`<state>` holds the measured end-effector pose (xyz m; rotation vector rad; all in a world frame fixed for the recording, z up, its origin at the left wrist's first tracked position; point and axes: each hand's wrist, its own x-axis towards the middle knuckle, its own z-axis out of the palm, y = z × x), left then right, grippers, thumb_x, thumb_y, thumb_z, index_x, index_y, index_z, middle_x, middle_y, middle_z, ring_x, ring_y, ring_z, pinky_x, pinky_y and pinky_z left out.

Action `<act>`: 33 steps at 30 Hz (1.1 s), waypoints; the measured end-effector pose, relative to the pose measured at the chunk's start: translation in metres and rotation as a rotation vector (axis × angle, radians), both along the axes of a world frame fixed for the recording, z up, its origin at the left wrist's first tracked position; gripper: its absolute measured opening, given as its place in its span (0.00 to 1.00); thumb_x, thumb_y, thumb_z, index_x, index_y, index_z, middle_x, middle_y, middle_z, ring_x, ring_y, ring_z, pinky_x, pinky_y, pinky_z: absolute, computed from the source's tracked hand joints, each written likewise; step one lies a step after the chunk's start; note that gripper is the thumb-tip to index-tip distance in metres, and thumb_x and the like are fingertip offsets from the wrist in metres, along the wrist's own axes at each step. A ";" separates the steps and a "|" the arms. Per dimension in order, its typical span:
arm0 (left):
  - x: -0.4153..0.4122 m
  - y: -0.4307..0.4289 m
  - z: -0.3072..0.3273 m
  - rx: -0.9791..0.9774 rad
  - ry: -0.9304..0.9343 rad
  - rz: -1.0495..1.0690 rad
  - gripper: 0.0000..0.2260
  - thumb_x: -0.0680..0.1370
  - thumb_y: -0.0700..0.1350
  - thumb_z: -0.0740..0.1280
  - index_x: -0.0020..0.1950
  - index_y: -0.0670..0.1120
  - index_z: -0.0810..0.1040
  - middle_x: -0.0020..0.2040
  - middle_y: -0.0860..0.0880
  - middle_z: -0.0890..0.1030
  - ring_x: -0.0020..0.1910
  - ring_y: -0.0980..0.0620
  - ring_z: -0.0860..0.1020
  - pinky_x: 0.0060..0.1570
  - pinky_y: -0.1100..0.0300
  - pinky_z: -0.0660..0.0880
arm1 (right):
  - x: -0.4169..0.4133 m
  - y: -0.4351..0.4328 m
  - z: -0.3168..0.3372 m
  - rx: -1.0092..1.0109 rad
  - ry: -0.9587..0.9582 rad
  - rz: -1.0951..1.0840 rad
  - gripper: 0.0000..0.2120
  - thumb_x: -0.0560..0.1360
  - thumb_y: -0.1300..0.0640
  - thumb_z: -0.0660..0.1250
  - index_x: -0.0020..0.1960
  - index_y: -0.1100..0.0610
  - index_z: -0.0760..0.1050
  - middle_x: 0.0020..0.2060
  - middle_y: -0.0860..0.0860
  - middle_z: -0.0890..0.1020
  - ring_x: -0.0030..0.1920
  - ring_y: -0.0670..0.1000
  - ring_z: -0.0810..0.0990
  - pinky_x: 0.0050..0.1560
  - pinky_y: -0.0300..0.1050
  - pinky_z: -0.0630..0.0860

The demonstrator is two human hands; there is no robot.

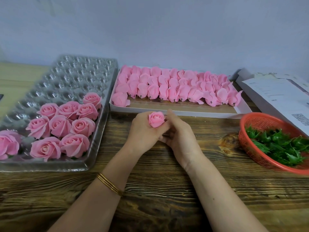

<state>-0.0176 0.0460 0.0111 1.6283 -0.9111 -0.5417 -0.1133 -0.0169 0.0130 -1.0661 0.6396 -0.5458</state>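
Note:
A pink rose head (156, 119) stands upright between my two hands over the middle of the wooden table (209, 190). My left hand (143, 131) grips it from the left and below, fingers curled round its base. My right hand (179, 131) closes in from the right, with its fingers at the base of the rose; the base itself is hidden. A clear plastic cell tray (71, 76) on the left holds several finished pink roses (60, 125). A white box (184, 112) at the back holds rows of pink rose heads (175, 87) lying on their sides.
An orange mesh basket (250, 124) with several green leaf calyxes (282, 146) sits at the right edge. White papers (275, 92) lie behind it. A grey wall rises right behind the table. A gold bangle (109, 184) circles my left wrist.

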 end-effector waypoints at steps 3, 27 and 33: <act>0.003 0.001 0.000 -0.086 0.201 0.029 0.08 0.74 0.42 0.76 0.36 0.45 0.80 0.27 0.53 0.80 0.27 0.59 0.78 0.30 0.66 0.75 | 0.000 -0.002 0.000 0.068 -0.032 -0.067 0.17 0.80 0.53 0.59 0.43 0.58 0.84 0.36 0.55 0.83 0.36 0.49 0.82 0.41 0.42 0.79; 0.002 0.002 0.010 -0.175 0.577 -0.066 0.24 0.71 0.51 0.73 0.51 0.29 0.77 0.42 0.41 0.79 0.44 0.47 0.79 0.47 0.54 0.77 | 0.001 0.002 -0.008 -0.014 -0.123 0.090 0.06 0.67 0.61 0.71 0.43 0.58 0.85 0.36 0.52 0.83 0.37 0.46 0.80 0.38 0.35 0.77; 0.003 0.004 0.011 -0.108 0.525 -0.129 0.16 0.69 0.53 0.72 0.46 0.40 0.83 0.40 0.48 0.83 0.43 0.52 0.81 0.45 0.56 0.75 | 0.000 0.002 -0.002 0.104 -0.133 0.149 0.05 0.67 0.60 0.72 0.42 0.57 0.85 0.34 0.53 0.82 0.36 0.47 0.81 0.39 0.37 0.78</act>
